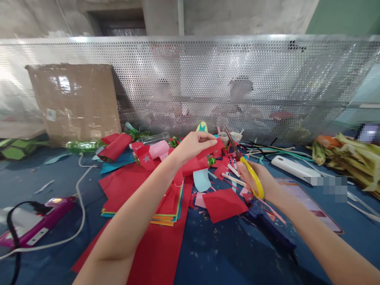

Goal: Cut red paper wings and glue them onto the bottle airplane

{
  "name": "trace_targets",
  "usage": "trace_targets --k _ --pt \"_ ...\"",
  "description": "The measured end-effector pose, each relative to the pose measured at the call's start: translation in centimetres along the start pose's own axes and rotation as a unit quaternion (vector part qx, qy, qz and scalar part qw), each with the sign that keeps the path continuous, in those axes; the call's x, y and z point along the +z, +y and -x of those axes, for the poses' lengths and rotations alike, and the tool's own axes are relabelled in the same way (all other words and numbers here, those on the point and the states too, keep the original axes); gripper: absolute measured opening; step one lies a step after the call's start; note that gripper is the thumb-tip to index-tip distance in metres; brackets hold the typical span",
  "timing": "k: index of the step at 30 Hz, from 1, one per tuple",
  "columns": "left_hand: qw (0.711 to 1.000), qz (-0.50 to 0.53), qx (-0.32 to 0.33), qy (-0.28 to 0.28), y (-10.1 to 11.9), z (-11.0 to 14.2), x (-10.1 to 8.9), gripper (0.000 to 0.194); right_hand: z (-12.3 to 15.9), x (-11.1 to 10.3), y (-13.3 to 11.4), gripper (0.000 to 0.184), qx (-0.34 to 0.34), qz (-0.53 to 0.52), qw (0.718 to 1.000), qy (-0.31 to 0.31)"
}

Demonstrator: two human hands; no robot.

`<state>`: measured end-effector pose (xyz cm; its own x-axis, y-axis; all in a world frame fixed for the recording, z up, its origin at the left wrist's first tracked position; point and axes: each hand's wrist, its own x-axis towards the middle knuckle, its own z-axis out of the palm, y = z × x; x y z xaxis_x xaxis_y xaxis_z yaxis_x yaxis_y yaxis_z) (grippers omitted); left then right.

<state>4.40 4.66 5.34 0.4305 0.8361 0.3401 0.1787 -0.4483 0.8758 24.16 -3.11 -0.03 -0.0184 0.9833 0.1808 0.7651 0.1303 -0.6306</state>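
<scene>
My left hand (199,143) reaches over the middle of the table, its fingers pinched on a piece of red paper (217,148). To its right, my right hand (259,179) grips scissors (251,171) by their yellow handles. The blades point up and away, close to the red paper; how far apart they are is hard to tell. Below my left hand lies a green bottle wrapped in red paper (192,166), with a light blue paper piece (202,181) beside it. A red paper square (225,204) rests nearer to me, among small scraps. Beneath my right wrist is a dark blue glue gun (271,227).
Stacked coloured sheets (118,194) lie under my left forearm. A purple power strip (38,225) with cables sits at left. Behind stand a cardboard sheet (77,107) and a perforated metal screen (202,63), with people beyond. Dried husks (350,158) lie at right.
</scene>
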Motion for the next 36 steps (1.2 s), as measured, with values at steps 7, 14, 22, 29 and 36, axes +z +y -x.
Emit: trace_targets --k 7,14,22,29,36 --pt "0.998 -0.028 -0.01 -0.062 -1.0 -0.3 0.0 0.016 -2.5 -0.4 4.0 0.02 0.104 0.199 0.974 0.002" --pt "0.993 -0.016 0.015 -0.114 -0.9 -0.2 0.6 0.007 -3.3 1.7 5.5 0.022 0.109 0.215 0.971 0.002" --pt "0.991 -0.041 0.026 -0.123 -0.7 0.0 0.9 0.004 -3.1 0.7 3.3 0.022 0.006 -0.035 0.998 0.056" --pt "0.988 -0.081 0.027 -0.128 -0.5 1.0 0.9 0.004 -2.7 1.3 -0.9 0.034 -0.026 -0.255 0.967 -0.017" --pt "0.977 -0.014 0.038 0.21 -1.3 2.7 -4.2 0.021 -6.0 1.9 -1.1 0.012 0.015 -0.304 0.951 -0.053"
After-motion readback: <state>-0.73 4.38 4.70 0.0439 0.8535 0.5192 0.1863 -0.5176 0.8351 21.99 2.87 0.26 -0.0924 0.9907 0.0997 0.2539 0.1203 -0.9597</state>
